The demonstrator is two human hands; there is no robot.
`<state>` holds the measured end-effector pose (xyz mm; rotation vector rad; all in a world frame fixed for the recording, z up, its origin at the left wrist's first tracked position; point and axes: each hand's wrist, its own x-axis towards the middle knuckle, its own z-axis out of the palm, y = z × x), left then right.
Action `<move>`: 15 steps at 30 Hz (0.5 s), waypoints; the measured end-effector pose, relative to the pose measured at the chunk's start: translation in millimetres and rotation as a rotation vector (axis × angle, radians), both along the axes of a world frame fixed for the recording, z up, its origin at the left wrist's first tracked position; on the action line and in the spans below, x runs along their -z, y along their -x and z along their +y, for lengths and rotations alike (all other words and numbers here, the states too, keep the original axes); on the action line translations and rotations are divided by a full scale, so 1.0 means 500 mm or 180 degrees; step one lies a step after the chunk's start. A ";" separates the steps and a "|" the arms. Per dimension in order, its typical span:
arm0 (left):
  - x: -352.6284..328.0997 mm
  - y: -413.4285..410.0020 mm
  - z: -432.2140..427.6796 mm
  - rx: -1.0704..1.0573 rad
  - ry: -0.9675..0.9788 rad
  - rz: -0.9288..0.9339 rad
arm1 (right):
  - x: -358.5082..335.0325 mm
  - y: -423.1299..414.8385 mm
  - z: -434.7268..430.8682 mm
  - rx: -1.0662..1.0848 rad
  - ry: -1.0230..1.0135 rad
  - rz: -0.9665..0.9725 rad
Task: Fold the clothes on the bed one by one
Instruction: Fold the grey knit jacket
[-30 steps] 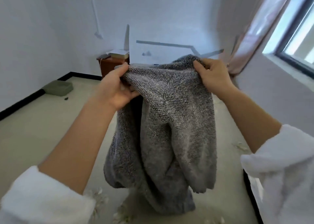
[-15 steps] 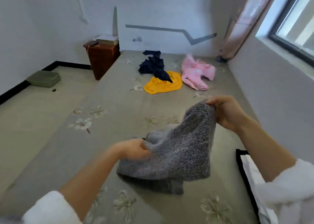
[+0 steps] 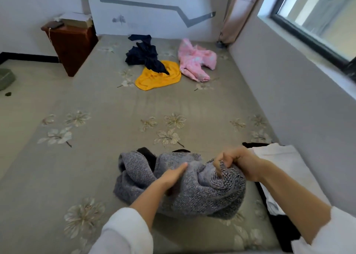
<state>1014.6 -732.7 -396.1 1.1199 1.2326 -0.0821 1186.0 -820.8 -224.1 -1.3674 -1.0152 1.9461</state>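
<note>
Bed (image 3: 107,103) stretches flat and open ahead of me, with a wall along its right edge. The coarse grey knit sweater (image 3: 202,194) sits bunched at the near end. My right hand (image 3: 238,163) clenches its hem, and my left hand (image 3: 173,176) pinches a fold, thumb on top. Crumpled navy garment (image 3: 143,54), yellow garment (image 3: 158,77) and pink garment (image 3: 194,61) lie far off.

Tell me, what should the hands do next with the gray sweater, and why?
Probably pull the gray sweater out flat on the bed: it lies bunched up, the right hand grips one edge, and the left hand is on its middle.
</note>
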 end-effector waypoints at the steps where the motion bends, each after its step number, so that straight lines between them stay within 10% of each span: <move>1: 0.005 -0.003 -0.003 0.0204 0.0161 0.0149 | 0.006 0.008 -0.009 -0.0051 0.0044 -0.0082; 6: 0.022 -0.003 -0.014 0.0594 -0.0869 0.0559 | 0.060 -0.015 -0.034 0.0025 0.0050 -0.1108; 12: -0.103 0.130 0.053 -0.1475 0.0290 -0.2389 | 0.140 -0.119 -0.113 0.0278 0.0412 -0.2935; 15: -0.074 0.186 0.050 -0.1135 -0.0061 -0.1722 | 0.170 -0.101 -0.119 -0.0697 0.0833 -0.2718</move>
